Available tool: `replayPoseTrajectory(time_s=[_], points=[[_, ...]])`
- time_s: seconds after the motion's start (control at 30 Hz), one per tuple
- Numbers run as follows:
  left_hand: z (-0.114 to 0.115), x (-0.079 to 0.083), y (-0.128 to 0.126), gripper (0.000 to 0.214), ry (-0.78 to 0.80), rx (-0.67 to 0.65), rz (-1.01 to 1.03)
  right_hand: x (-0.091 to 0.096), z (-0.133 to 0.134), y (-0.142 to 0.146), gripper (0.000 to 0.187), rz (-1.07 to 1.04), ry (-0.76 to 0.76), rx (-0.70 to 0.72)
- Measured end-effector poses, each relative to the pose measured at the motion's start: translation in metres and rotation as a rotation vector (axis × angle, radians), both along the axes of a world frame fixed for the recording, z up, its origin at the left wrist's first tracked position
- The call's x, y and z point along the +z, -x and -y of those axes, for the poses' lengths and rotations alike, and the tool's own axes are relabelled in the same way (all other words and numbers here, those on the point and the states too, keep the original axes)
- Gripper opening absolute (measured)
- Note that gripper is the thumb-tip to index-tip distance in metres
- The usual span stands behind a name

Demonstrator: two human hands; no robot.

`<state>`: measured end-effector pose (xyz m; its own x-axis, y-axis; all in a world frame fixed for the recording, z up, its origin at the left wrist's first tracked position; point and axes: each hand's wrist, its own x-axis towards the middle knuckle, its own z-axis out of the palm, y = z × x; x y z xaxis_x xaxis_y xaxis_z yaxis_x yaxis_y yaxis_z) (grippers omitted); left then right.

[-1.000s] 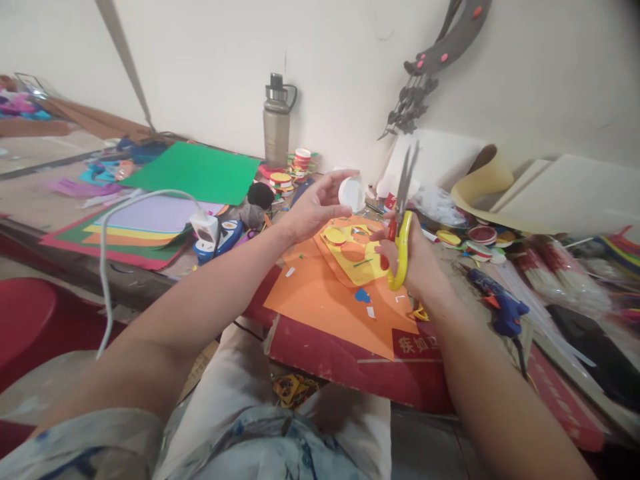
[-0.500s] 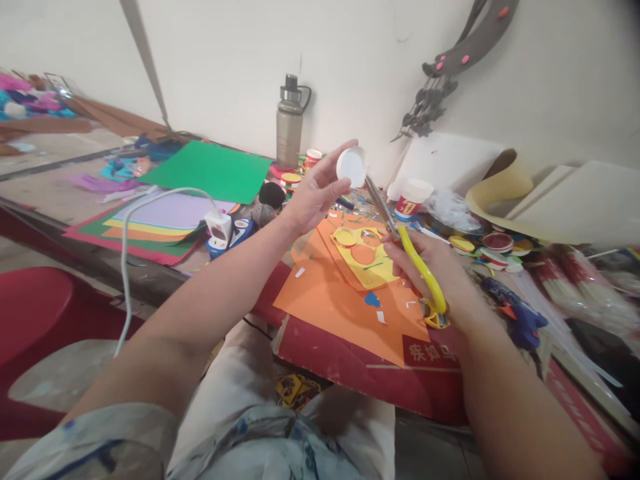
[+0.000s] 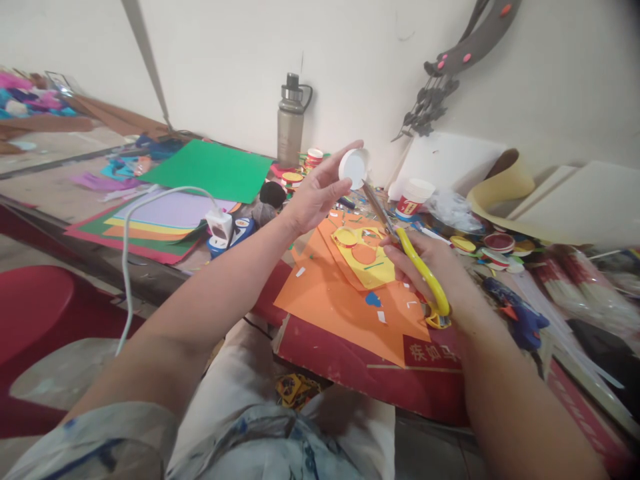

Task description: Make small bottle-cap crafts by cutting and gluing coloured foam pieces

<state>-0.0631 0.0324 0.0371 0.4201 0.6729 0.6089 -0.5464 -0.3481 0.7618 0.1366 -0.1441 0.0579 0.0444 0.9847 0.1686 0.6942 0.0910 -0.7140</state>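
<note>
The left hand point(image 3: 320, 197) pinches a white cup point(image 3: 353, 168), probably light, bendable, best held by its edge; the right hand point(image 3: 445, 267) grips scissors point(image 3: 410, 249).

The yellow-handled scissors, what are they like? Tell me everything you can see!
The scissors have a bright yellow, plastic-looking handle and slim grey blades that look like metal. The right hand holds them raised, hiding part of the handle. They slant, blades pointing up to the left, tips right by the white round piece in the left hand. I can't tell whether they touch it or how far they're open.
</note>
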Motion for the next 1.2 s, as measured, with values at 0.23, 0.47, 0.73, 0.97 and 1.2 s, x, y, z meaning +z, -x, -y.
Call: replayPoseTrajectory(time_s=[0.23,0.47,0.73,0.97,1.2], points=[[-0.001,0.000,0.000,0.079,0.009,-0.016,-0.004,-0.001,0.001,-0.002,0.042,0.008,0.024,0.006],[-0.006,-0.001,-0.002,0.080,-0.007,0.000,0.019,-0.001,0.003,0.001,0.039,-0.007,0.003,-0.017],[-0.009,-0.004,-0.005,0.081,0.022,0.032,0.059,0.002,0.003,0.012,0.048,-0.039,-0.013,-0.079],[-0.009,-0.009,-0.007,0.077,0.094,0.029,0.083,-0.007,-0.004,0.005,0.026,0.190,-0.238,-0.072],[-0.011,-0.009,-0.005,0.075,0.075,0.040,0.116,-0.015,-0.011,-0.001,0.031,0.173,-0.329,-0.063]])
